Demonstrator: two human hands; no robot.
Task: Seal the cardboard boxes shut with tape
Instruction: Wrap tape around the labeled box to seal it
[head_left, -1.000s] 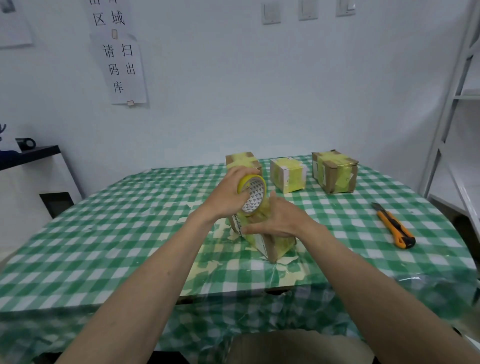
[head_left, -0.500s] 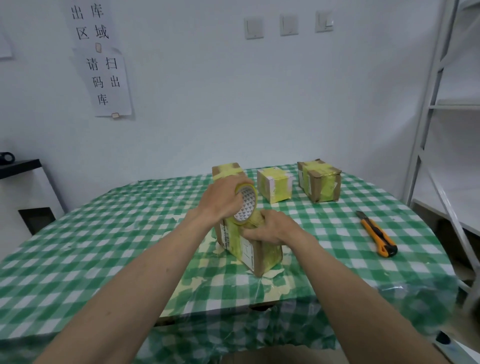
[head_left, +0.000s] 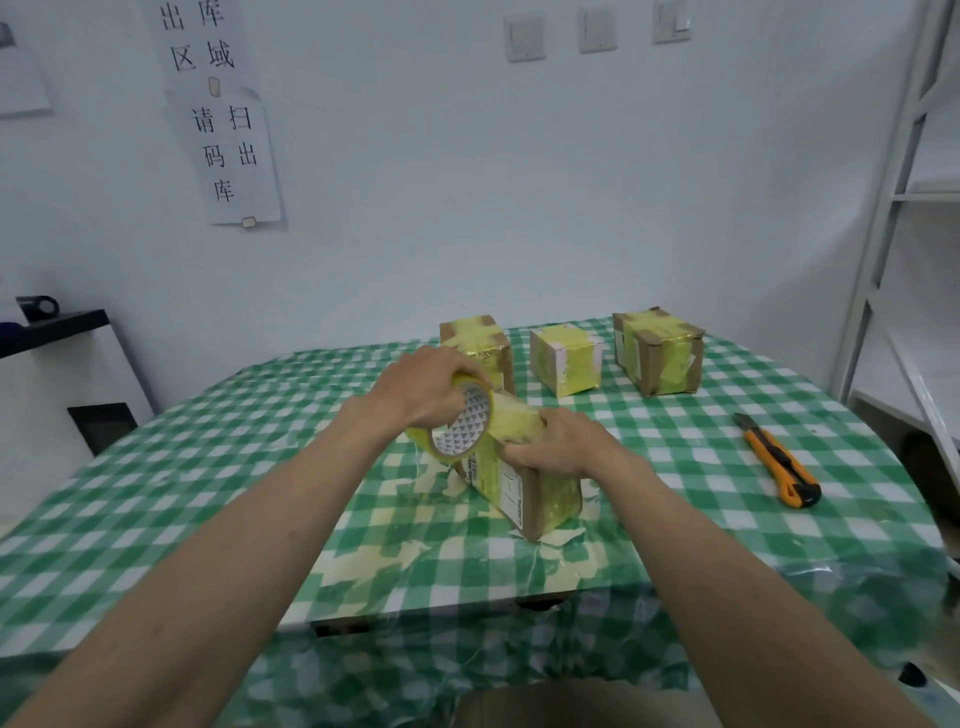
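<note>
Stretching yellow tape across the cardboard box that stands near the front middle of the checked tabletop, the left hand curls round the tape roll just above the box's far-left end, while the right hand bears down on the box top, its fingers bent over the fresh strip. Judging from this, the strip could wrinkle or stick askew if the roll is pulled off line, and the box could slide or tip, since it sits on loose tape scraps scattered around it. An orange utility knife lies well to the right of the box, out of either hand's reach for cutting. Beyond the box, three taped boxes stand in a row: a left one partly behind the left hand, a pale middle one and a right one. Both hands hide the box's top seam, so I cannot tell how far the tape runs or whether its flaps lie flat.
</note>
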